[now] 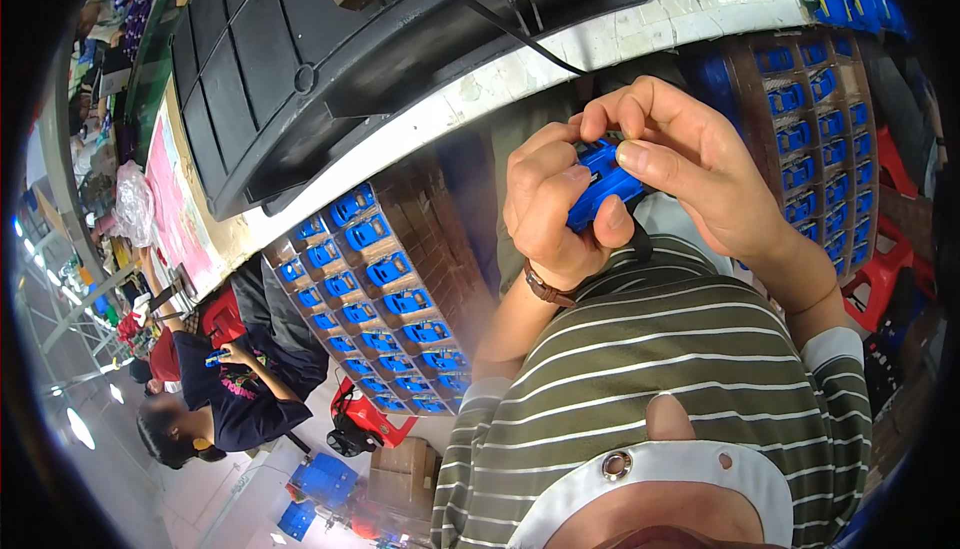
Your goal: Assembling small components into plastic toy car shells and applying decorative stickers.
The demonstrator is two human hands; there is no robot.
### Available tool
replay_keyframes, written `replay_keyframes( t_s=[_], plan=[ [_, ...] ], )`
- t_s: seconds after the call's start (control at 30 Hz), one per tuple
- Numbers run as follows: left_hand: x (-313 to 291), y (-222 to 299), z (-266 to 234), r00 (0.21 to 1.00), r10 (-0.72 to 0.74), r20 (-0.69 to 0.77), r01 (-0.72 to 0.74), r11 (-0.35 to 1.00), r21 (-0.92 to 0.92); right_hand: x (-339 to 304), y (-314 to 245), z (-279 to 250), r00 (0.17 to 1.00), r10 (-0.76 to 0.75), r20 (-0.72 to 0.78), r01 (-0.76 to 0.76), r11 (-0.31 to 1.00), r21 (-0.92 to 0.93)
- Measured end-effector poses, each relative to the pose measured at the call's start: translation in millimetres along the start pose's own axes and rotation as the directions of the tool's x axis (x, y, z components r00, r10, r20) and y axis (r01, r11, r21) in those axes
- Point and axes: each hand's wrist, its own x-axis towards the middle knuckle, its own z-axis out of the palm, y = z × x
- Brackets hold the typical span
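Note:
A blue toy car [612, 189] is held up between my two hands, in front of my striped shirt. The fingers of my left hand [545, 194] wrap round its body, with the thumb along the near side. At the car's far end, the thumb and fingertips of my right hand [690, 154] pinch close together. Those fingers hide part of the far end, so any small piece between them cannot be made out. A brown band [548, 287] circles my left wrist.
Divided boxes of blue toy cars stand on my left [345, 284] and right [800, 139]. Ahead, a large black plastic tray [300, 79] lies on the white worktable [490, 74], a black cable [500, 24] crossing it. A co-worker [235, 379] at left holds a blue piece.

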Motion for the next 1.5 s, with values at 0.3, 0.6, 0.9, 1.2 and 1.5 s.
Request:
replay_keyframes(
  t_s=[0.3, 0.6, 0.9, 1.2, 1.5],
  plan=[
    [7.6, 4.8, -9.2, 0.993, 0.04, 0.111, -0.05, 0.995, 0.085, 4.8, -6.8, 0.5, 0.998, 0.054, 0.029, -0.052, 0.997, -0.061],
    [2.8, 8.2, -8.2, 0.995, -0.086, -0.056, 0.082, 0.993, -0.08, -0.5, 7.6, 9.2, 0.991, -0.132, 0.022, 0.133, 0.991, -0.032],
    [16.2, 11.1, -5.8, 0.94, -0.232, -0.249, 0.146, 0.936, -0.321, 0.2, 35.1, -16.0, 0.88, -0.369, 0.299, 0.459, 0.499, -0.735],
    [57.6, 32.6, -38.9, 0.852, -0.434, 0.293, 0.511, 0.812, -0.282, -24.4, -8.2, -15.3, 0.944, -0.254, 0.211, 0.33, 0.701, -0.633],
    [90.3, 22.2, -20.7, 0.646, -0.763, 0.033, 0.706, 0.58, -0.406, -30.9, -46.0, 14.2, 0.867, -0.495, 0.062, 0.398, 0.61, -0.685]
  ],
)
